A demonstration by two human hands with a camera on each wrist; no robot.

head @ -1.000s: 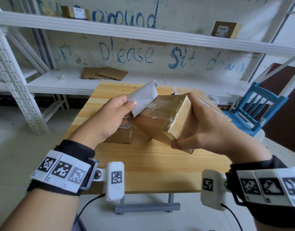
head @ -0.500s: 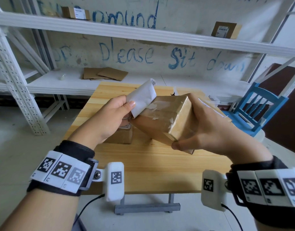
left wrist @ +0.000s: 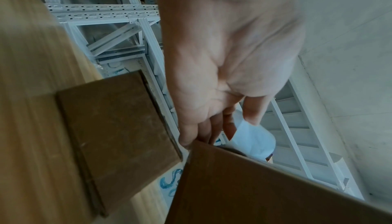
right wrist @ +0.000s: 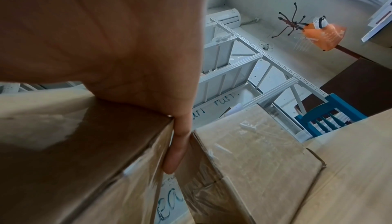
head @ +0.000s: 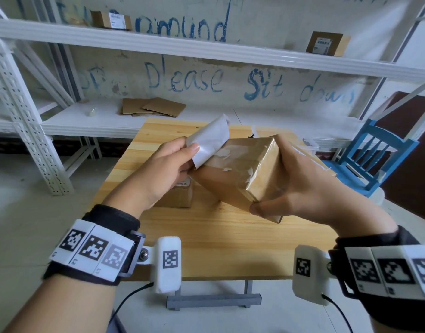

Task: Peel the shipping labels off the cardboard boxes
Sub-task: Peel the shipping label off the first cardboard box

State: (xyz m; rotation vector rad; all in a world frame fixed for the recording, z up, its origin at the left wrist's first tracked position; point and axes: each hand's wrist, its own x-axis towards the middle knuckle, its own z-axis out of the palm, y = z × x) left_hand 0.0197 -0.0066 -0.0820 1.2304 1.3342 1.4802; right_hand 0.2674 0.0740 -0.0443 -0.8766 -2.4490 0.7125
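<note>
The right hand [head: 300, 188] grips a taped cardboard box [head: 240, 174] above the wooden table [head: 206, 236], tilted with one corner low — the thumb lies along the near lower edge and the fingers wrap round the far side. In the right wrist view a fingertip [right wrist: 176, 157] presses flat against the box's side. The left hand [head: 163, 174] pinches the white shipping label [head: 210, 140] between thumb and curled fingers; the label stands up from the box's top face, its lower edge at the near left corner of that face, and whether it is still stuck there cannot be told. The left wrist view shows the label [left wrist: 252, 140] beyond the fingertips, curling away from the held box [left wrist: 254, 190]. Torn white scraps of paper cling to the top face where the label has come away.

A second box [head: 175, 195] sits on the table under the left hand, partly hidden, with a label on its top. A third box [right wrist: 254, 152], wrapped in clear tape, lies on the table just beside the right hand's fingers. On the white shelves [head: 206, 49] behind — two more labelled boxes on the upper level and flattened cardboard [head: 153, 109] on the lower. A blue chair [head: 374, 159] stands to the right of the table.
</note>
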